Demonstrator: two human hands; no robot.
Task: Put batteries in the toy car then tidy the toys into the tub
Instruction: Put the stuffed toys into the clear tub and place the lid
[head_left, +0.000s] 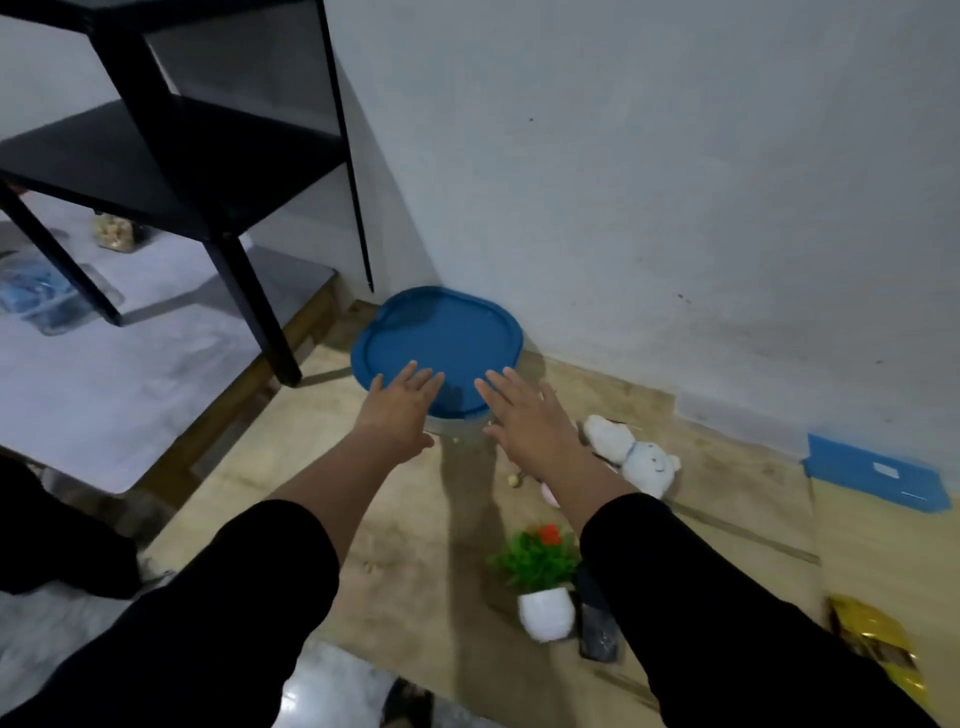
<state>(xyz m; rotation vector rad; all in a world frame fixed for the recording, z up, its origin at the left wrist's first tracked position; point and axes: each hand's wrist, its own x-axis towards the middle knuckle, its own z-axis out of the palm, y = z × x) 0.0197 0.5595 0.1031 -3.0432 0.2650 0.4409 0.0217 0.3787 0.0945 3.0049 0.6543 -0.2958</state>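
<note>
A tub with a blue lid (441, 338) stands on the floor against the wall. Both my hands stretch out over its near edge, fingers spread and palms down. My left hand (400, 405) lies over the lid's near left part, my right hand (524, 415) over its near right part; neither holds anything. A white plush bear (636, 454) lies on the floor just right of my right wrist. A small pale toy piece (514, 480) sits below the tub. The toy car is not visible.
A black shelf frame (208, 156) stands on a grey low platform (104, 389) at left. A potted fake plant (543, 587) and a dark object (597, 629) lie near my right sleeve. A blue box (872, 478) and a gold packet (878, 644) sit at right.
</note>
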